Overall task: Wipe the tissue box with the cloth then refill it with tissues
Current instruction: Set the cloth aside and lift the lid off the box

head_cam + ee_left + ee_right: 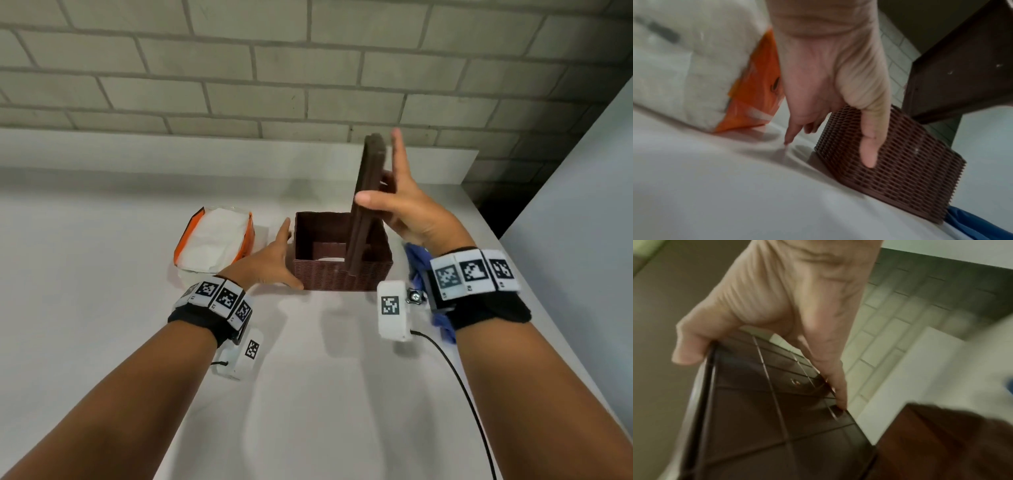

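The brown woven tissue box stands open on the white table. My left hand braces its left front corner: the thumb lies flat on the front wall and the fingers run along the left side. My right hand pinches the brown lid between thumb and fingers and holds it upright on edge over the box, index finger pointing up. In the left wrist view the thumb rests on the box's lattice. The right wrist view shows the lid's underside. A blue cloth lies right of the box, partly hidden by my right wrist.
An opened orange and white tissue pack lies just left of the box, close to my left hand. A brick wall runs behind the table. The table's right edge is near the cloth. A black cable trails from my right wrist.
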Demonstrator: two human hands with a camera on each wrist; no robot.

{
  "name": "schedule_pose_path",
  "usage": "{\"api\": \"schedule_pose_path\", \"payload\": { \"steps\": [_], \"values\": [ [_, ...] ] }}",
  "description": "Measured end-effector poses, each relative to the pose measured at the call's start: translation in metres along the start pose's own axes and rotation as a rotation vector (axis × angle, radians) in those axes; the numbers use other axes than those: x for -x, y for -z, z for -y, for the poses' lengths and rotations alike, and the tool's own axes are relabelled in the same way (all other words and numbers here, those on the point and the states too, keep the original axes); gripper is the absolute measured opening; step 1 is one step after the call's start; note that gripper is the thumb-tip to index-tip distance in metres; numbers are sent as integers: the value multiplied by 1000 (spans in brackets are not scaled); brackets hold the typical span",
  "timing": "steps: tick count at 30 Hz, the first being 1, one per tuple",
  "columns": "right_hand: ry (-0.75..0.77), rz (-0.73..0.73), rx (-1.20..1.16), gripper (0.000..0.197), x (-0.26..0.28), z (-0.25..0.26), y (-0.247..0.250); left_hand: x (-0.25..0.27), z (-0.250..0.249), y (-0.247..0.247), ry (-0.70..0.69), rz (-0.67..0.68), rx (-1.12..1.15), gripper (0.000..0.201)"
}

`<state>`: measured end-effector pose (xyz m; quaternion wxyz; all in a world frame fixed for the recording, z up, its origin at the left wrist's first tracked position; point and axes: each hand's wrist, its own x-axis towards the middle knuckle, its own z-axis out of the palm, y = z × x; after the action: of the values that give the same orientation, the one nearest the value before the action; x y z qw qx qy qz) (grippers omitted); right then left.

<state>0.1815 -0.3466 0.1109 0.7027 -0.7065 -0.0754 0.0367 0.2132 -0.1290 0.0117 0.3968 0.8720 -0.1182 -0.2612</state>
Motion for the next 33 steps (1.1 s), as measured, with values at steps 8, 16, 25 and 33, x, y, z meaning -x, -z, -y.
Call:
{"api": "schedule_pose_path", "payload": {
  "steps": [8, 16, 25, 33],
  "values": [
    [122, -173, -957, 31, 48, -39, 4, 21, -6, -2, 129, -151, 102, 84],
    [64, -501, -1055, 41, 69, -47, -21, 47, -33, -12, 127, -310, 350, 23],
    [-5, -659, -965, 27, 79, -57, -59, 77, -38, -20, 233, -62, 745, 30],
    [-33, -762, -627, 36, 106, -78, -65, 82, -37, -28, 213, 42, 933, 28]
  ]
}}
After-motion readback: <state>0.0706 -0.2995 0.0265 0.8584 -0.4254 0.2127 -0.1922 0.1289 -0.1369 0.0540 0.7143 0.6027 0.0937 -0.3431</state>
